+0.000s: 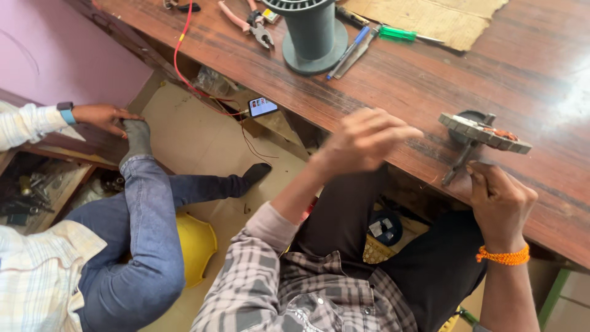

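At the wooden table (430,92) edge, the right hand (499,200) clamps the winding crank's handle (458,165), its stator core (485,130) just above; the left hand (362,140), blurred, fingers loosely curled, holds nothing.

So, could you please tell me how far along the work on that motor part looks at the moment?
Done: some copper winding already sits in the ring-shaped stator on its shaft. In hand: the right hand grips the shaft at the table edge, while the left hand is raised and blurred beside it. Left: I cannot tell how many slots remain. The pliers, screwdriver and spool lie untouched behind.
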Motion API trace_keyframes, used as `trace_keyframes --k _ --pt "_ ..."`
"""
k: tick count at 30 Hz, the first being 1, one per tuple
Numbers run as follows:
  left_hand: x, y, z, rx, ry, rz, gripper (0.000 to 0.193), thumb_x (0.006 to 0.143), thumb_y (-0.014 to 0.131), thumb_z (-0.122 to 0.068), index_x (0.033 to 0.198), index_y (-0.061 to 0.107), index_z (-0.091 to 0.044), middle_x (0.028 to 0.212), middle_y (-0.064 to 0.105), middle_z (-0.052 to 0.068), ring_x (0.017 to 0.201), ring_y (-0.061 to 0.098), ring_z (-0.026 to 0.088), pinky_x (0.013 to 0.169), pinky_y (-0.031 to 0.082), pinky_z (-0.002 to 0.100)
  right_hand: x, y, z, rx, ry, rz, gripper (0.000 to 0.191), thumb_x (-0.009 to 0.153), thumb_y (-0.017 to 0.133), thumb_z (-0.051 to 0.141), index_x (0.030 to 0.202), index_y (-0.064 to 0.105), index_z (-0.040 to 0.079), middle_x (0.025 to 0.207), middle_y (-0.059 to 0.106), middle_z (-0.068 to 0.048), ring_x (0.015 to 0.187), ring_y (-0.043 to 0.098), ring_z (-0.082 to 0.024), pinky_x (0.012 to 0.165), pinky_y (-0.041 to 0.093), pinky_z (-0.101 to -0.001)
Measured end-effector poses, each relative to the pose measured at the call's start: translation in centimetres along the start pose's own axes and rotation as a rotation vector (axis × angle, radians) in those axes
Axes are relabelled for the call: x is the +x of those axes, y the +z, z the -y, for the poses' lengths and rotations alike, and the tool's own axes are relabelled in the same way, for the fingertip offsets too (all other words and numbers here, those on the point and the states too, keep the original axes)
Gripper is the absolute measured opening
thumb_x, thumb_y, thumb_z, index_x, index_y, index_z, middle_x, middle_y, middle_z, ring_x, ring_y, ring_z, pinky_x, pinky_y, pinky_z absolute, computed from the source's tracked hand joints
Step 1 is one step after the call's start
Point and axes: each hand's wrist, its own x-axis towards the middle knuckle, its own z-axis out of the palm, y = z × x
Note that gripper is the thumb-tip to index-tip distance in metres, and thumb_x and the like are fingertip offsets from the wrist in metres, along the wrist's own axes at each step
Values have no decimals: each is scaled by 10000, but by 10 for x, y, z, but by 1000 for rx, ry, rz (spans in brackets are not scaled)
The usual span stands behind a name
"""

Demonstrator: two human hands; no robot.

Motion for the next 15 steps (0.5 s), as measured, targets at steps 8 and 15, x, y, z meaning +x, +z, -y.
trace_keyframes --k 8,15 --pt "12 84 -22 51 53 206 664 930 709 -213 1545 459 -231 1410 531 4 1211 537 210 1032 463 379 -6 -1 15 -84 60 26 49 1014 723 15 1029 746 55 831 696 -127 677 667 -245 643 499 -314" --pt "12 92 -21 25 56 171 667 931 725 -230 1532 441 -279 1471 514 -18 1281 530 204 1049 445 378 -8 -2 22 -77 86 28 54 999 719 13 1012 752 55 820 694 -132 679 676 -244 636 502 -313"
